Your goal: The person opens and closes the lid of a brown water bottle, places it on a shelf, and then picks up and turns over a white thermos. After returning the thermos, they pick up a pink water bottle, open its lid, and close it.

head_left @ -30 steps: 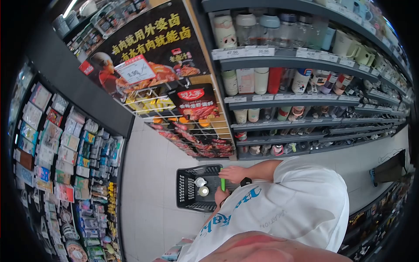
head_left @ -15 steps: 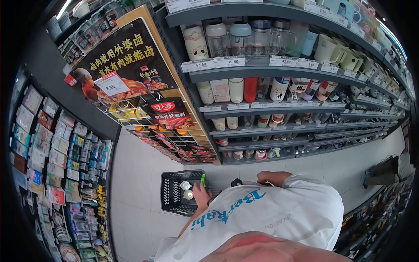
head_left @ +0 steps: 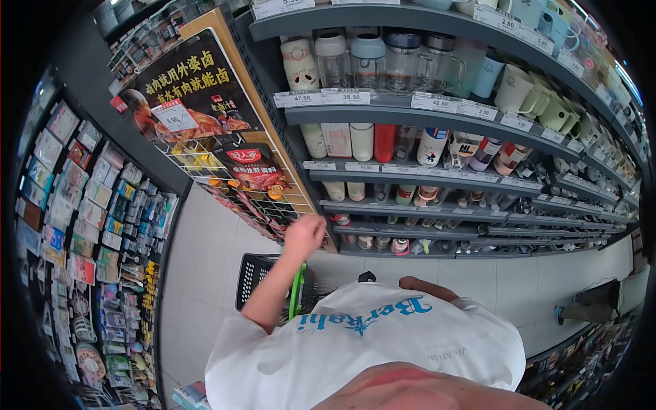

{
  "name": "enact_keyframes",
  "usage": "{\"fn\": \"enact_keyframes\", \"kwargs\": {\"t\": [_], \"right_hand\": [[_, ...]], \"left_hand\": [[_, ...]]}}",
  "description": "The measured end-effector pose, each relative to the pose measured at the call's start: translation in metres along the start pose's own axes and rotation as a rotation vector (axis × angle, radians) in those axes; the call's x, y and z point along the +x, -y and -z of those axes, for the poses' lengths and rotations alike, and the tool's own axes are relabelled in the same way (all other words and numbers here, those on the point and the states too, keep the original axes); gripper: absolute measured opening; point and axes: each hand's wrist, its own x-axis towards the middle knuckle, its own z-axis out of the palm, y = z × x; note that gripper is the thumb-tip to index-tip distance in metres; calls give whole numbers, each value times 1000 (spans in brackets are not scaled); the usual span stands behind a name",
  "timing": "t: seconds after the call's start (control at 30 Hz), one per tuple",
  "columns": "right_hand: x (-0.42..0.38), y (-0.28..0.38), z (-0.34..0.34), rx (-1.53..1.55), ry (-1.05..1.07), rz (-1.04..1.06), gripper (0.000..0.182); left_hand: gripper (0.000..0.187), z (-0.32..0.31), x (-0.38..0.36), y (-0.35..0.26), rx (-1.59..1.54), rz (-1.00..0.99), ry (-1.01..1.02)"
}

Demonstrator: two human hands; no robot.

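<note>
My left hand [head_left: 305, 236] is raised in front of the lower part of the packet rack, its fingers curled in. Whether anything is inside the curled fingers is hidden. Below my left forearm stands a black shopping basket [head_left: 250, 279] with a slotted side. Its green handle [head_left: 297, 290] shows between the forearm and my white shirt, and the basket's contents are covered. My right hand [head_left: 410, 282] is low in front of my body, near the bottom shelves. Its fingers cannot be made out.
A rack with a black poster [head_left: 191, 89] and red seasoning packets [head_left: 253, 166] stands ahead. Shelves of bottles [head_left: 369, 58] and mugs [head_left: 516, 89] run right. Small packaged goods [head_left: 89, 212] hang at left. Another person's legs [head_left: 591, 303] are at far right.
My left hand has risen from over the basket to the rack's lower edge. The green handle shows more, and the round items in the basket are now hidden.
</note>
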Motion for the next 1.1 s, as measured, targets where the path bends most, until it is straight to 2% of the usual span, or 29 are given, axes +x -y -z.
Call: {"fn": "enact_keyframes", "kwargs": {"t": [0.07, 0.17, 0.23, 0.3, 0.37, 0.43, 0.47, 0.53, 0.67, 0.73, 0.97, 1.03, 1.1], "right_hand": [[-10, 0, 6, 71, -25, 1, 48], [-16, -9, 9, 66, -20, 10, 47], [-27, -9, 15, 91, -37, 4, 47], [-29, -15, 14, 117, -51, -4, 47], [-21, -27, 6, 43, -104, 91, 48], [-31, -23, 11, 104, -118, 32, 49], [-38, -19, 16, 167, -138, -26, 50], [-37, -22, 13, 178, -150, -23, 49], [-43, -22, 17, 240, -120, -83, 49], [-40, -26, 11, 276, -132, -95, 50], [-34, -40, 0, 318, -176, -79, 51], [-34, -42, -2, 338, -204, -64, 51], [-32, -44, -4, 358, -231, -48, 51]], "left_hand": [[9, 45, 53, -20, -9, -128, -62], [15, 90, 118, -45, -15, -288, -291], [18, 111, 153, -60, -109, -325, -364], [32, 123, 184, -64, -58, -324, -386], [39, 128, 211, -65, -31, -314, -397], [55, 130, 233, -65, 185, -318, -474], [55, 130, 242, -65, 183, -316, -476], [63, 131, 258, -65, 305, -180, -438], [66, 128, 282, -57, 343, -176, -383], [68, 127, 289, -58, 352, -105, -327], [71, 121, 303, -54, 236, -83, -321], [73, 120, 303, -59, 171, 33, -267], [74, 117, 302, -60, 163, 44, -279]]}}
